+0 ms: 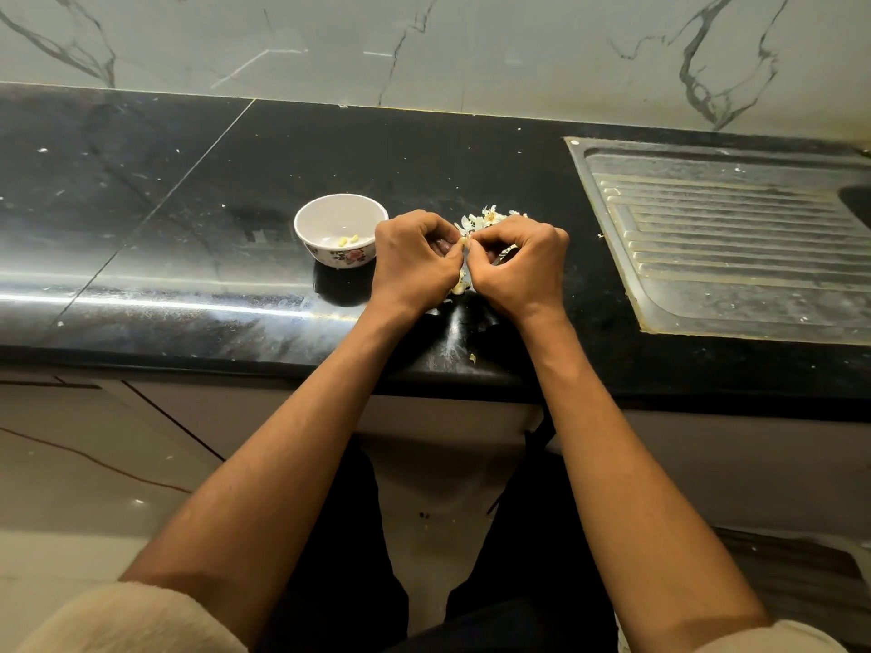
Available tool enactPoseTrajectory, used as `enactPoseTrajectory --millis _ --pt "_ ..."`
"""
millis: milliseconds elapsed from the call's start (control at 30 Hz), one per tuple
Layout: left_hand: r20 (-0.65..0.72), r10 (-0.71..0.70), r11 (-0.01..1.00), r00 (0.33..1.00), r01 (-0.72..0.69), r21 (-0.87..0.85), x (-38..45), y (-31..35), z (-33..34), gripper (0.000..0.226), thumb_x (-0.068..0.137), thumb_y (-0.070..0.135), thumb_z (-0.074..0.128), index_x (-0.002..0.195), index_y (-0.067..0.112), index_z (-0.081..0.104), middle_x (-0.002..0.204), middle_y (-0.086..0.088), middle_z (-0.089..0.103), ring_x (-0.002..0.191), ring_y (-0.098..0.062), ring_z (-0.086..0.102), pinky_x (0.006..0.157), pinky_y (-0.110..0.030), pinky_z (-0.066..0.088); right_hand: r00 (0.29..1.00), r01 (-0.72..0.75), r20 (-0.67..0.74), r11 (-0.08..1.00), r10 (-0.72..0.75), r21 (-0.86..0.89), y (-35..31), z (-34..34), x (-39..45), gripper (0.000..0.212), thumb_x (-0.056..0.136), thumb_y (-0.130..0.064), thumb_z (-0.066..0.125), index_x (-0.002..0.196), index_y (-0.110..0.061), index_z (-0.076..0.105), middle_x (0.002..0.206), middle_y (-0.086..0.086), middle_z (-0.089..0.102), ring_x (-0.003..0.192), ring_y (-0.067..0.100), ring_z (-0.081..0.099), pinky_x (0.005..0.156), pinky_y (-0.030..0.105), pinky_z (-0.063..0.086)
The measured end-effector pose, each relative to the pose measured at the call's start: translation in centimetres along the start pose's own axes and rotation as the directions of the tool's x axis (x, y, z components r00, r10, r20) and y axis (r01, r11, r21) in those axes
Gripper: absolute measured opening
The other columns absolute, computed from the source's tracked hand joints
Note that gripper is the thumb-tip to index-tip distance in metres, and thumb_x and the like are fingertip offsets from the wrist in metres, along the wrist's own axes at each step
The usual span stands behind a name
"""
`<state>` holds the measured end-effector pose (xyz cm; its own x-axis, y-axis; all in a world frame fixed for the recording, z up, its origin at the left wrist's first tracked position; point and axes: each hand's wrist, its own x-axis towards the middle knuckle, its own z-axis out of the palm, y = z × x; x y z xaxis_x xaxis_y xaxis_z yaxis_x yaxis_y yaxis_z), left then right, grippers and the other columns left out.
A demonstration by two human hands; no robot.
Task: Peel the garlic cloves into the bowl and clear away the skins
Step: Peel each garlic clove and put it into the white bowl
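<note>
A small white bowl (340, 218) with a flower pattern stands on the black counter (188, 190), with a few peeled yellowish cloves (346, 239) inside. Just right of it my left hand (412, 259) and my right hand (521, 263) meet, fingers curled, both pinching one garlic clove (464, 242) between the fingertips. A pile of pale garlic skins (485, 219) lies on the counter right behind my hands. More skin or garlic (460, 282) shows low between my wrists; most of it is hidden.
A steel sink drainboard (735, 238) is set into the counter at the right. A marble-look wall (424, 44) runs behind. A stray skin scrap (472, 357) lies near the counter's front edge. Cabinet fronts and floor lie below.
</note>
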<state>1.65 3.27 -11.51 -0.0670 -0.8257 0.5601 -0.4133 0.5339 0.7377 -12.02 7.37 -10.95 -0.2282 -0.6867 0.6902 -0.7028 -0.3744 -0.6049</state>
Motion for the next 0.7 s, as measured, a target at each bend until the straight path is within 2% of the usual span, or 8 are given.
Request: enactPoseTrajectory --millis 167,333,433,567,700 --pt "0.015 0.059 0.997 0.998 -0.059 0.054 -0.08 -0.01 -0.10 0.005 0.071 0.007 0.080 0.071 0.011 0.076 0.072 0.001 0.071 0.057 -0.005 0.061 0.058 -0.012 0.047 1.000 0.007 0.005 1.000 -0.007 -0.026 -0.03 -0.07 0.00 0.007 0.072 -0.008 0.078 0.068 -0.014 0.078 0.066 -0.005 0.072 0.056 0.005 0.064 0.057 0.016 0.051" --pt "0.039 0.108 0.989 0.993 -0.111 0.093 -0.10 -0.11 0.00 0.004 0.068 0.007 0.077 0.069 0.011 0.076 0.070 0.001 0.070 0.059 -0.010 0.063 0.059 -0.012 0.045 1.000 0.000 0.028 0.997 0.002 -0.078 -0.05 -0.03 -0.10 0.009 0.070 -0.011 0.076 0.061 -0.013 0.075 0.058 -0.005 0.069 0.051 0.008 0.062 0.055 0.023 0.052" --pt "0.052 0.135 0.984 0.990 -0.140 0.111 -0.10 -0.18 0.03 0.003 0.069 0.009 0.077 0.070 0.012 0.076 0.071 0.001 0.069 0.060 -0.011 0.063 0.059 -0.018 0.048 0.999 0.002 0.032 0.995 0.001 -0.103 0.03 0.01 -0.05 0.012 0.069 -0.011 0.075 0.058 -0.012 0.071 0.054 -0.003 0.066 0.049 0.011 0.060 0.055 0.026 0.051" --pt "0.063 0.152 0.982 0.986 -0.158 0.104 -0.06 -0.15 0.00 0.004 0.069 0.009 0.075 0.071 0.011 0.078 0.071 0.000 0.069 0.059 -0.014 0.063 0.058 -0.023 0.050 0.999 0.004 0.034 0.994 -0.001 -0.111 0.13 0.04 -0.05 0.012 0.067 -0.010 0.073 0.056 -0.012 0.070 0.053 -0.003 0.065 0.048 0.011 0.060 0.055 0.026 0.051" --pt "0.062 0.177 0.981 0.982 -0.181 0.075 -0.01 -0.18 0.00 0.011 0.069 0.003 0.072 0.073 0.009 0.079 0.071 -0.001 0.069 0.060 -0.014 0.064 0.058 -0.022 0.049 1.000 -0.003 0.020 0.995 0.005 -0.097 0.20 0.01 0.11 0.012 0.065 -0.012 0.071 0.053 -0.013 0.068 0.050 -0.005 0.061 0.048 0.011 0.057 0.054 0.023 0.048"
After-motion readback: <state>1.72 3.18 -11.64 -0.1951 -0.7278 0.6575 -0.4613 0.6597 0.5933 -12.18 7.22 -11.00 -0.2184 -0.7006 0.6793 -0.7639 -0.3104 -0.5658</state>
